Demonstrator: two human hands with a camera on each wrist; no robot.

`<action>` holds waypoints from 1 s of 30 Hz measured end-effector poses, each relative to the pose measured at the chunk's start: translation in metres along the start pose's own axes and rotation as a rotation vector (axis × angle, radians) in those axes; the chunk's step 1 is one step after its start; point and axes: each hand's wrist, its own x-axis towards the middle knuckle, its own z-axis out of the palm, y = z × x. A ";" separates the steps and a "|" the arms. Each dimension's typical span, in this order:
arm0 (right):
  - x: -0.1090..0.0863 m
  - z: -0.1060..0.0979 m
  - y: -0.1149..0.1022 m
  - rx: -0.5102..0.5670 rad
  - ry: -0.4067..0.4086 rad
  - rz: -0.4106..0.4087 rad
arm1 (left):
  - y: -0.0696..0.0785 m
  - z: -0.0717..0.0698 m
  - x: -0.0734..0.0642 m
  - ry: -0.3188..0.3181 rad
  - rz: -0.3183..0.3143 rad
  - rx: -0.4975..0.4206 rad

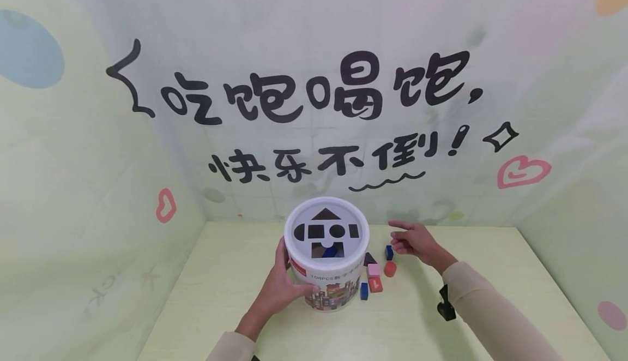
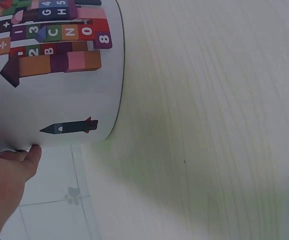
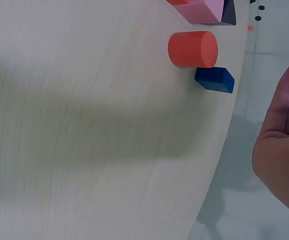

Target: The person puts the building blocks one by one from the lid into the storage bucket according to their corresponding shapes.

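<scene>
A white toy-block bucket (image 1: pixel 326 282) stands on the table, its lid (image 1: pixel 296 252) cut with shaped holes. Something blue shows through the lid's front hole. My left hand (image 1: pixel 281 287) grips the bucket's left side, thumb across the front; the far fingers are hidden behind it. My right hand (image 1: pixel 414 241) hovers right of the bucket, index finger stretched out and the others loosely bent, with nothing visible in it. Nearest to it is a blue block (image 1: pixel 389 252), beside a red cylinder (image 1: pixel 390 269). A pink block (image 1: pixel 374 270), a dark triangular block (image 1: pixel 369 259) and a red block (image 1: pixel 375 284) cluster against the bucket's right.
Another blue block (image 1: pixel 364 291) lies close to the bucket's front right. The pale wooden table (image 1: pixel 221 263) meets a printed cloth backdrop (image 1: pixel 314 34) at its far edge, with cloth sides left and right. A black strap piece (image 1: pixel 445 307) hangs at the right sleeve.
</scene>
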 end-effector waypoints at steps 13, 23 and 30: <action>0.003 0.001 0.018 -0.112 0.054 0.052 | 0.002 0.000 -0.001 -0.003 -0.012 0.022; 0.006 0.002 0.033 -0.220 0.078 0.063 | 0.000 0.001 -0.001 -0.004 0.011 0.018; 0.006 0.006 0.040 -0.266 0.059 0.078 | -0.001 0.000 0.000 -0.002 0.023 0.026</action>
